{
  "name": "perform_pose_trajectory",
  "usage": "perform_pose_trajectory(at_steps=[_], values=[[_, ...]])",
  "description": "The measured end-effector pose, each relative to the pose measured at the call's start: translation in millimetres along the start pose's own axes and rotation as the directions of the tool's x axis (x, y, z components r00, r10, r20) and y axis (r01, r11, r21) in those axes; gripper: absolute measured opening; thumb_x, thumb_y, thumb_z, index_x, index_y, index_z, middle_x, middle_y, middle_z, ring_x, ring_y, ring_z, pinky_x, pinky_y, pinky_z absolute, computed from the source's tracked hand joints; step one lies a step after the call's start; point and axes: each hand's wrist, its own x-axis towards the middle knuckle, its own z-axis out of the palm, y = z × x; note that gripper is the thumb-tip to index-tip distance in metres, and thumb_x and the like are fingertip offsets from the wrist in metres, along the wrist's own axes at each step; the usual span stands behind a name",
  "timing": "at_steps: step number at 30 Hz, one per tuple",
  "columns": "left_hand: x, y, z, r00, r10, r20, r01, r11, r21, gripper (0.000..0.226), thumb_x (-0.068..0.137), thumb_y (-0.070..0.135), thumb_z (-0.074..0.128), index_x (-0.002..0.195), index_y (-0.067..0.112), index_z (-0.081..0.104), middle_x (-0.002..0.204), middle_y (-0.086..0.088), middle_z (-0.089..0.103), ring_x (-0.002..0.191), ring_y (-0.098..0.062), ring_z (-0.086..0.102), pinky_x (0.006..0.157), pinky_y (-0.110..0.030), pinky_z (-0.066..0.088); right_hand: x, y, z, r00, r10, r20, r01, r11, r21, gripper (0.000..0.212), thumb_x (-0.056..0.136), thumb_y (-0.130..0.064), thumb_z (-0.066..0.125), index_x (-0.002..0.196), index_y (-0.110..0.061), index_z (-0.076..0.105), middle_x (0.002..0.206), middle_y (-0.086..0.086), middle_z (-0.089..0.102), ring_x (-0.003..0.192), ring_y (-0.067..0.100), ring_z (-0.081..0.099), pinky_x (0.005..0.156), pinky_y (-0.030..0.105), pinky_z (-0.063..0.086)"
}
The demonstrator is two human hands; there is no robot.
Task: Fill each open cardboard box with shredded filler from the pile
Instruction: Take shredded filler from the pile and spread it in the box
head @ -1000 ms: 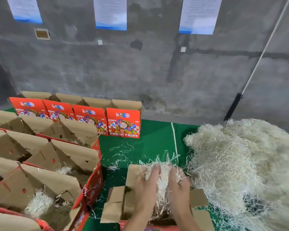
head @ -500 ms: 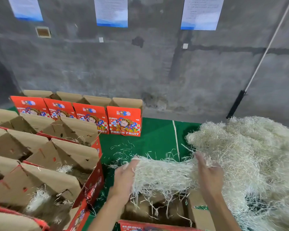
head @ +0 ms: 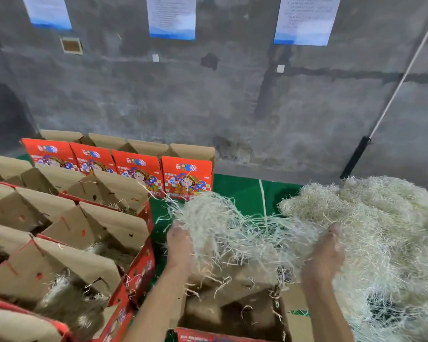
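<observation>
Now left hand (head: 181, 245) and right hand (head: 328, 253), each gripping the filler clump (head: 240, 233), have spread wider and lifted it above the open box (head: 232, 307); drop-in likely next.

1. The left hand (head: 181, 245) and the right hand (head: 328, 253) are holding a wide bundle of shredded filler (head: 242, 233) between them, above an open cardboard box (head: 232, 309) standing at the near edge; whether the fingers are curling into the strands is hard to tell.
2. The bundle is trailing rightward into the big pile (head: 386, 230), which is lying on the green tabletop (head: 235, 186); loose strands are hanging into the box.
3. Rows of open boxes (head: 89, 230) are standing on the left, several showing filler inside; four red printed boxes (head: 139, 169) are lining up behind them.
4. Three paper sheets (head: 172, 17) are hanging on the grey wall (head: 208, 102); a white pole (head: 393, 95) is leaning against it.
</observation>
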Motion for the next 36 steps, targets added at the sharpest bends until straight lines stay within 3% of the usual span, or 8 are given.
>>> perform_pose_trajectory(at_steps=[2, 6, 10, 13, 16, 25, 30, 36], values=[[-30, -21, 39, 0.974, 0.051, 0.223, -0.072, 0.993, 0.091, 0.061, 0.102, 0.048, 0.041, 0.154, 0.023, 0.024, 0.137, 0.009, 0.047, 0.117, -0.018, 0.051, 0.095, -0.035, 0.045, -45, 16, 32, 0.929, -0.003, 0.369, 0.061, 0.987, -0.146, 0.074, 0.087, -0.082, 0.025, 0.148, -0.042, 0.037, 0.159, -0.005, 0.035, 0.140, 0.014, 0.040, 0.115, 0.045, 0.035], [-38, -22, 50, 0.960, 0.080, 0.270, -0.140, 0.967, 0.211, 0.100, 0.075, 0.087, 0.041, 0.156, 0.036, 0.015, 0.162, 0.013, 0.017, 0.147, -0.014, 0.022, 0.119, -0.044, 0.019, -74, 39, 33, 0.845, -0.012, 0.535, 0.189, 0.942, -0.277, 0.047, 0.079, -0.094, 0.020, 0.111, -0.076, 0.050, 0.120, -0.051, 0.048, 0.115, -0.027, 0.044, 0.103, 0.021, 0.041], [-32, -20, 43, 0.960, 0.110, 0.259, -0.180, 0.947, 0.266, 0.089, 0.086, 0.060, 0.064, 0.154, 0.041, 0.009, 0.160, 0.015, 0.017, 0.138, -0.014, 0.040, 0.110, -0.044, 0.036, -48, 27, 20, 0.758, 0.054, 0.650, 0.090, 0.978, -0.186, 0.042, 0.087, -0.073, 0.047, 0.100, -0.043, 0.072, 0.101, -0.007, 0.072, 0.094, 0.014, 0.062, 0.086, 0.036, 0.049], [-19, -33, 33, 0.942, 0.199, 0.269, -0.256, 0.947, 0.193, 0.072, 0.097, 0.007, 0.050, 0.141, 0.056, 0.021, 0.138, 0.030, 0.032, 0.071, 0.004, 0.061, 0.060, -0.029, 0.051, -37, 21, 18, 0.892, -0.181, 0.415, 0.227, 0.972, -0.063, 0.045, 0.091, -0.062, 0.053, 0.095, -0.021, 0.073, 0.089, 0.004, 0.073, 0.081, 0.024, 0.066, 0.070, 0.031, 0.052], [-26, -38, 38, 0.914, 0.148, 0.378, -0.234, 0.953, 0.192, 0.086, 0.090, -0.007, 0.046, 0.152, 0.045, 0.014, 0.133, 0.037, 0.042, 0.096, 0.004, 0.062, 0.066, -0.031, 0.055, -44, 21, 19, 0.936, -0.186, 0.300, 0.221, 0.971, -0.086, 0.048, 0.091, -0.070, 0.046, 0.101, -0.026, 0.062, 0.093, -0.003, 0.065, 0.096, 0.029, 0.064, 0.081, 0.036, 0.055], [-20, -24, 9, 0.730, 0.631, 0.261, -0.683, 0.684, 0.257, 0.034, 0.099, 0.052, 0.047, 0.074, 0.030, 0.054, 0.061, 0.012, 0.053, 0.054, -0.004, 0.047, 0.049, -0.028, 0.039, -21, 15, 0, 0.948, -0.083, 0.308, 0.200, 0.907, -0.371, 0.064, 0.076, -0.092, 0.041, 0.089, -0.031, 0.058, 0.073, -0.015, 0.048, 0.064, 0.012, 0.049, 0.059, 0.034, 0.051], [-65, -33, 53, 0.974, 0.108, 0.199, -0.079, 0.985, -0.152, 0.013, 0.088, 0.041, 0.065, 0.092, 0.029, 0.064, 0.088, 0.003, 0.072, 0.075, -0.010, 0.067, 0.071, -0.026, 0.055, -54, 32, 46, 0.950, -0.201, 0.240, 0.279, 0.892, -0.356, 0.041, 0.103, -0.043, 0.046, 0.068, -0.024, 0.056, 0.056, -0.009, 0.058, 0.044, -0.002, 0.047, 0.047, 0.025, 0.051], [-7, -4, 29, 0.985, 0.156, 0.079, -0.162, 0.984, 0.075, 0.076, 0.085, 0.040, 0.071, 0.142, 0.003, 0.038, 0.096, -0.033, 0.055, 0.076, -0.036, 0.065, 0.061, -0.044, 0.057, -15, 4, 21, 0.936, -0.237, 0.259, 0.312, 0.902, -0.300, 0.053, 0.100, -0.047, 0.053, 0.057, -0.017, 0.045, 0.044, -0.006, 0.038, 0.038, 0.010, 0.032, 0.037, 0.025, 0.029]])
